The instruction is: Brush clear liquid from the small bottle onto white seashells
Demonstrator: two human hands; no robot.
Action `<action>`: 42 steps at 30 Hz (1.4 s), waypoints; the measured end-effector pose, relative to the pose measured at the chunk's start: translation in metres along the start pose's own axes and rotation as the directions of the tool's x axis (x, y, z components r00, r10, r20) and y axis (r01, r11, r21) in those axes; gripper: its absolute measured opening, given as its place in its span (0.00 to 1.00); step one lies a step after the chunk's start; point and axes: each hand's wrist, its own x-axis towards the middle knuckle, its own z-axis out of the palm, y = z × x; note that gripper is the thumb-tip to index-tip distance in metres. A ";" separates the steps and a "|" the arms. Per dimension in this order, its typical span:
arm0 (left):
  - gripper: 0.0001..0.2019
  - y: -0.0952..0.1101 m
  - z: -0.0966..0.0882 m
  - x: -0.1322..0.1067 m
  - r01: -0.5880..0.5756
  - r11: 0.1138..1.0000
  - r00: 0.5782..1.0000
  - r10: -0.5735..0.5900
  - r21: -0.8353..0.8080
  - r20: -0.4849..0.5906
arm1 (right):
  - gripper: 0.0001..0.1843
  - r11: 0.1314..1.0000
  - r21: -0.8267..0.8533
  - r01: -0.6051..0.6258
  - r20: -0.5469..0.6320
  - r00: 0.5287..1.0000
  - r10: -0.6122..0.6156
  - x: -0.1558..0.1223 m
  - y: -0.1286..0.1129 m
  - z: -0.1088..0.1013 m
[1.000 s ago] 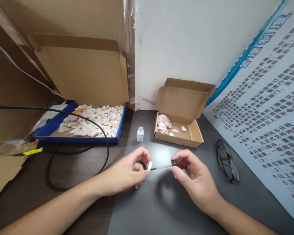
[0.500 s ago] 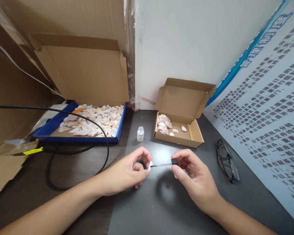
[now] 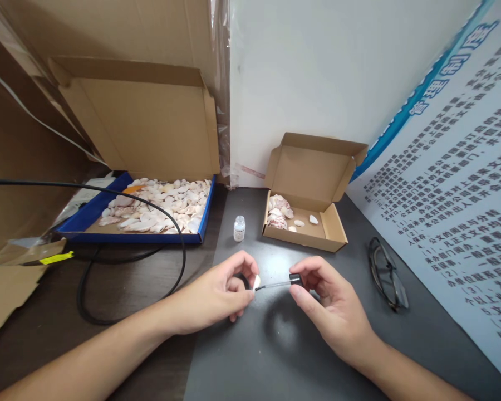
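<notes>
Between the thumb and fingers of my left hand (image 3: 223,292) is a small white seashell (image 3: 256,282), turned edge-on and partly hidden by the fingertips. My right hand (image 3: 328,301) pinches the black cap of a brush applicator (image 3: 295,279). Its thin clear stem points left, and the dark brush tip touches the shell's right face near the lower part. An uncapped small glass bottle (image 3: 239,229) with a white label stands upright on the table, beyond my hands.
A blue-sided box (image 3: 131,238) full of seashells lies open at the left, with a black cable (image 3: 182,245) looping before it. A small cardboard box (image 3: 304,240) holding several shells stands behind my right hand. Glasses (image 3: 387,275) rest at the right, near a printed poster (image 3: 451,184).
The brush tip has shifted slightly down and left on the shell, and the cap in my right hand has moved a little left. My left hand stays almost still.
</notes>
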 end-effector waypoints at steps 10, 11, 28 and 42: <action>0.11 0.000 0.001 0.000 0.008 1.000 1.000 -0.008 0.010 0.000 | 0.05 1.000 -0.014 0.021 -0.040 0.999 -0.022 0.000 0.000 0.000; 0.12 0.000 0.001 0.000 0.009 1.000 1.000 -0.009 0.011 0.001 | 0.05 1.000 -0.015 0.020 -0.053 0.998 -0.021 0.000 0.000 0.000; 0.11 0.000 0.001 0.001 0.000 1.000 1.000 0.000 -0.004 0.003 | 0.05 0.999 -0.012 -0.034 -0.092 0.995 0.033 0.000 0.002 -0.001; 0.12 -0.001 0.001 0.001 0.028 0.999 1.000 -0.028 -0.029 -0.007 | 0.04 0.999 -0.016 -0.042 -0.040 0.998 0.041 0.002 0.001 0.001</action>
